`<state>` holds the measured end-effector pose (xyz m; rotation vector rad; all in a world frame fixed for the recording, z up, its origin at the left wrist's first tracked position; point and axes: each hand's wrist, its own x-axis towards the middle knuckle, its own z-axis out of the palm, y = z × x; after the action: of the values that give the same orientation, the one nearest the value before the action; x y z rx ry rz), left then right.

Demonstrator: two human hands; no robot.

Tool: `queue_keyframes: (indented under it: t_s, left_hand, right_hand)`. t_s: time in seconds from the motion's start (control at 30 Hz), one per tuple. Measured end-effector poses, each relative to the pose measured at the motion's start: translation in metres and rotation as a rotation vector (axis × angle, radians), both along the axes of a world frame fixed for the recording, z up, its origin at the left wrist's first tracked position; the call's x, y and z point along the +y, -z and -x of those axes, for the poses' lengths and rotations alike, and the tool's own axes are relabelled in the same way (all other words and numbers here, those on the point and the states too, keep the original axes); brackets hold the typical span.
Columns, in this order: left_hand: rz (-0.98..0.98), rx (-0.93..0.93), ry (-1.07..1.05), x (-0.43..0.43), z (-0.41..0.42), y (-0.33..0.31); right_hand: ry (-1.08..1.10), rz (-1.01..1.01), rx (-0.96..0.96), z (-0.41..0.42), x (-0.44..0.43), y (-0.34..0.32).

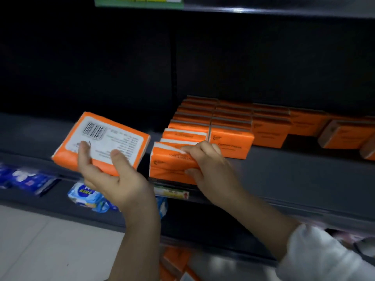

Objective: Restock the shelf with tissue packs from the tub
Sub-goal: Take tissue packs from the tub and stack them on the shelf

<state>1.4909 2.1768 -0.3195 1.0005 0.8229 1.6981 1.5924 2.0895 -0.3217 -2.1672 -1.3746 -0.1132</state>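
Note:
My left hand [113, 177] grips an orange tissue pack [105, 138] from below, its white barcode label facing up, held in the air left of the stocked rows. My right hand [209, 165] grips the front orange pack [170, 163] standing at the front edge of the dark shelf [284, 175], fingers over its top and thumb under its lower edge. Behind it, rows of orange packs [229, 122] run back and to the right. More orange packs [174, 260] show blurred at the bottom, below my arms; the tub itself is not clearly visible.
The shelf's left part [40, 128] is bare and dark. A price label [172, 192] sits on the shelf rail. Blue packets [30, 180] and a light-blue packet [89, 196] lie on the lower shelf. Pale floor [40, 250] is at lower left.

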Motion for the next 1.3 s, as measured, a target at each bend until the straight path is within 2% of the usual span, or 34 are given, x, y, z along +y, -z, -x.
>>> queue_keyframes:
  t_s: [0.33, 0.5, 0.6, 0.7, 0.83, 0.9, 1.03, 1.1, 1.2, 1.3]
  left_hand:
    - [0.019, -0.017, 0.057, -0.005, -0.003, -0.006]
    - [-0.028, 0.084, 0.198, -0.016, -0.007, -0.011]
    - [-0.022, 0.142, 0.306, -0.023, -0.009, -0.014]
    - [0.043, 0.155, 0.450, -0.025, -0.015, -0.010]
    - [0.013, 0.262, 0.664, -0.032, -0.021, -0.005]
    - [-0.052, 0.350, 0.752, -0.036, -0.022, -0.003]
    - [-0.448, 0.721, 0.611, -0.042, -0.026, 0.005]
    - [-0.645, 0.837, 0.639, -0.047, -0.029, 0.009]
    - [-0.860, 0.881, 0.687, -0.055, -0.034, 0.012]
    - [-1.000, 0.867, 0.728, -0.061, -0.040, 0.016]
  right_hand:
    - [0.189, 0.044, -0.378, -0.001, 0.014, 0.026]
    - [0.180, 0.087, -0.411, 0.001, 0.014, 0.026]
    - [0.159, 0.011, -0.194, 0.000, 0.002, 0.019]
    - [0.241, -0.167, 0.072, -0.007, -0.017, 0.005]
    - [0.312, -0.469, 0.639, -0.025, -0.039, -0.010]
    - [0.287, -0.532, 0.804, -0.029, -0.049, -0.013]
    - [0.259, -0.517, 0.873, -0.027, -0.074, -0.022]
    - [0.214, -0.487, 1.025, -0.026, -0.086, -0.026]
    - [0.240, -0.398, 1.277, -0.030, -0.103, -0.029]
    - [0.322, -0.421, 1.485, -0.040, -0.115, -0.025]
